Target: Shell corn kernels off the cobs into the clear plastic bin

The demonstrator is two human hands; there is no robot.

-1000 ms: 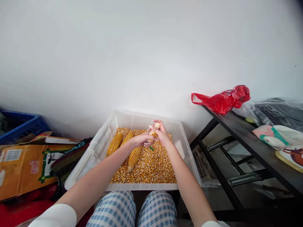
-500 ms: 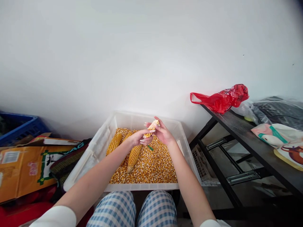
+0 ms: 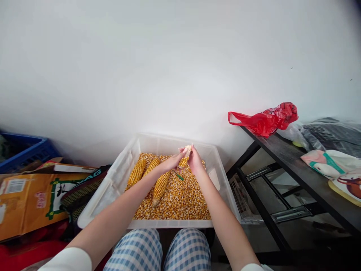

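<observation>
A partly stripped corn cob (image 3: 184,160) is between my two hands above the loose kernels (image 3: 180,201). Its pale, bare end points up and away from me, and yellow kernels still cover the lower part. My left hand (image 3: 173,162) is closed round the cob from the left. From the right, my right hand (image 3: 195,160) grips the same cob, its fingers partly hidden behind it. Three whole ears lie on the kernels to the left: a near corn ear (image 3: 160,188), a middle ear (image 3: 151,166) and a left ear (image 3: 137,173). Below my hands lies a small green piece (image 3: 179,177).
The translucent plastic bin (image 3: 109,194) stands before my knees, against the white wall. On the right is a black table (image 3: 296,165) with a red plastic bag (image 3: 265,120) on it. To the left are an orange cardboard box (image 3: 28,203) and a blue crate (image 3: 31,150).
Both hands have turned round the cob and moved slightly right. My right fingers, spread before, are now closer together round it. More of the middle ear shows.
</observation>
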